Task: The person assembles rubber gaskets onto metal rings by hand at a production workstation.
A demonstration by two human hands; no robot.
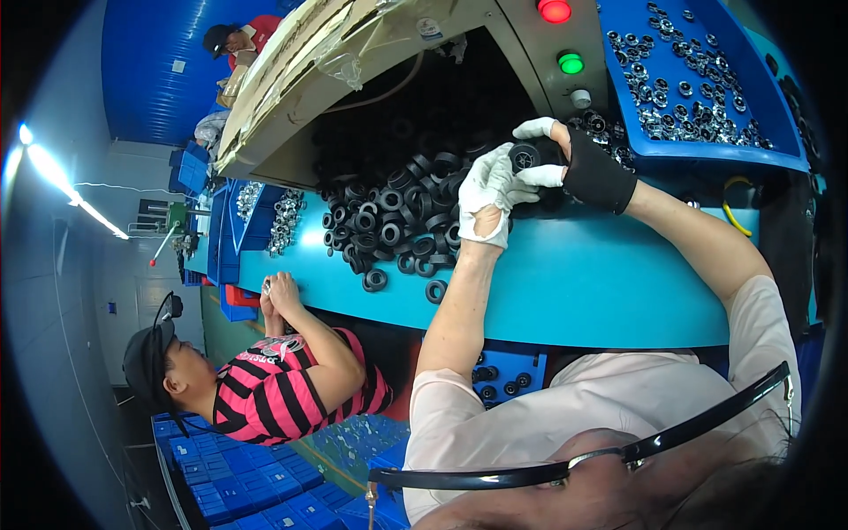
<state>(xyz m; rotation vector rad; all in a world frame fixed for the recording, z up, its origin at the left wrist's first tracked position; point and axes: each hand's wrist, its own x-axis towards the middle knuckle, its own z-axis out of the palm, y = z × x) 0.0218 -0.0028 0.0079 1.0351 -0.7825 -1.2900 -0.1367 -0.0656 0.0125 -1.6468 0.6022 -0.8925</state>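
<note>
Turquoise worktop [609, 283] spreads before us, with a blue plastic tray [724, 153] of shiny chrome hubs [685, 89] and heaped black rubber tyres [415, 208] beyond. Our white-gloved left hand [486, 190] and black-gloved, white-fingertipped right hand [596, 168] curl their fingers closed round a black spoked wheel [524, 158], above the worktop. We judge fitting or checking is underway; the next move calls for even pressure. Fingers hide its far side; the heap's back fades into shadow.

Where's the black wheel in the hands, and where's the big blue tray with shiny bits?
Black wheel [525, 157]: head view, on its spoked hub.
Big blue tray [715, 155]: head view, on its near wall.
</note>
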